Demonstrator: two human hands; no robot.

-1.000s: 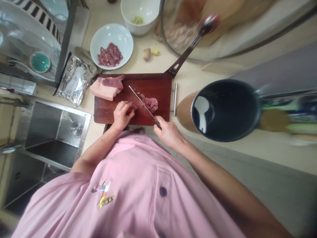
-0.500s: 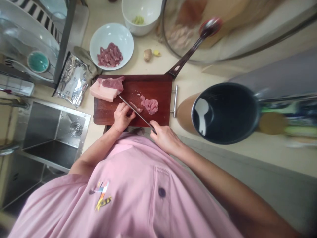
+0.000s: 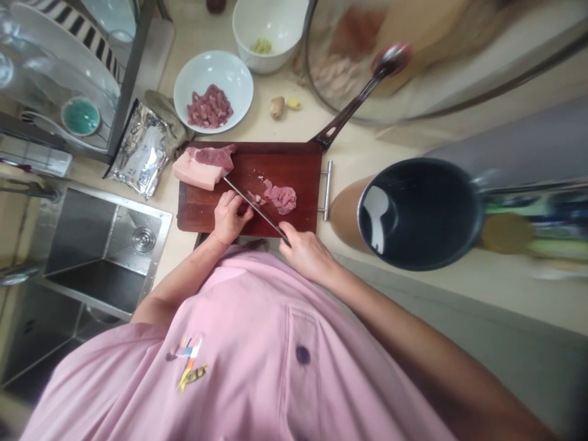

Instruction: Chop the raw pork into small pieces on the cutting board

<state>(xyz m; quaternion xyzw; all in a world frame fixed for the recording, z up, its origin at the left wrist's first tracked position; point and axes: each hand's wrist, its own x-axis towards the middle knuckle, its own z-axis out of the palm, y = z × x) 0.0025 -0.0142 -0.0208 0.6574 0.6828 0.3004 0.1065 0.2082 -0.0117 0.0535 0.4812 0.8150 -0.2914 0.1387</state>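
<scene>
From where I stand, the knife (image 3: 255,207) has shifted leftward over the last second, from nearer the pile of slices (image 3: 282,199) to just beside the left hand (image 3: 228,218). Some thin scraps of meat (image 3: 257,198) now lie on its right side, so I'd judge slicing is well under way. The right hand (image 3: 307,252) is closed around the handle; the left has its fingers curled tight, though I can't tell whether they pin anything. All this sits mid-frame on the red-brown cutting board (image 3: 303,168).

A thick slab of meat (image 3: 199,171) covers the board's upper left corner, close to the blade's tip, and seems the main thing in its way. A dark spoon (image 3: 346,107) meets the upper right corner. Above, a bowl (image 3: 239,76) holds more cut meat; right of centre stands a deep dark pot (image 3: 432,211)
</scene>
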